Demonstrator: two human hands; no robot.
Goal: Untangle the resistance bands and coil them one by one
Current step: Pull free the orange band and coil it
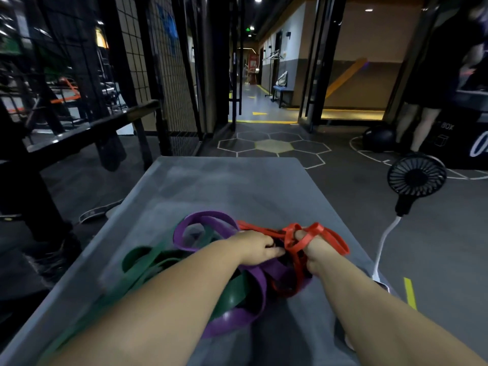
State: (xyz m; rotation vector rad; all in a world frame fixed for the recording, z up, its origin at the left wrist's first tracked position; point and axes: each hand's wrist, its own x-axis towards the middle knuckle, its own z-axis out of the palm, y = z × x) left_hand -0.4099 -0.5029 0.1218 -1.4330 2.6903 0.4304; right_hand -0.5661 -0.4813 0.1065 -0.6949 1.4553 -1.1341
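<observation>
Grey and matt, the desk [237,186] fills the lower middle of the view, its near edge cut off by the frame. On its near half lies the tangle of resistance bands: a green band [148,262] toward the desk's left side, a purple band [208,220] looped through it at the middle, and a red band [290,241] toward the desk's right side. The left hand [257,248] has its fingers curled, pinching the red band at a dark knot. The right hand [317,252] is clenched on it, with red loops wound round its fingers. The forearms hide how the bands cross beneath them. Just right of the desk is a black fan [416,175] with a white cable [383,241] below it, over the dark floor [343,196]. Left of the desk rises a black wire-mesh rack [148,75]. Beyond the desk's far edge the floor bears hexagon markings [273,146], then a lit corridor [253,99]. Beyond the desk's far right corner stand a person's legs [422,128], the upper body blurred, beside a black ball [379,138]
</observation>
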